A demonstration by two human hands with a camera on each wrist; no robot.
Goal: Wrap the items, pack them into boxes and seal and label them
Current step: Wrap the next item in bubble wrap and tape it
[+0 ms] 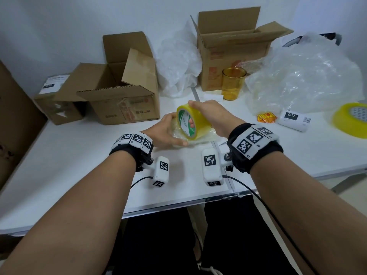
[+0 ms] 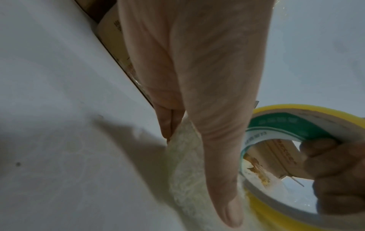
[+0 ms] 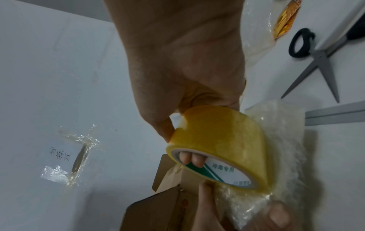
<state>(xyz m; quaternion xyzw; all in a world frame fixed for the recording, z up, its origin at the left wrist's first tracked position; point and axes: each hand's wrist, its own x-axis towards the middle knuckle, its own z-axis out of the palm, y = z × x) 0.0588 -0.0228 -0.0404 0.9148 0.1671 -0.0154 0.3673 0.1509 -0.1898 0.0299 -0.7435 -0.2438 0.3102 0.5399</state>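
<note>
Overhead, tape roll [image 1: 191,122] in right hand [image 1: 210,114] grip, atop bubble-wrapped bundle [image 1: 200,138] in left hand [image 1: 164,132] grip.

Can't tell what's inside the bubble-wrapped bundle [image 1: 195,135], half hidden under the tape roll [image 1: 191,121]. Second tape roll [image 1: 352,120], far right of that one, is cut by frame edge. Right hand's [image 1: 208,112] fingertips vanish inside the core.

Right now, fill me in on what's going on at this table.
A person is taping a bubble-wrapped item on the white table. The right hand holds a yellow tape roll, fingers through its core; the left hand steadies the bundle. Two open boxes and an amber glass wait behind.
</note>
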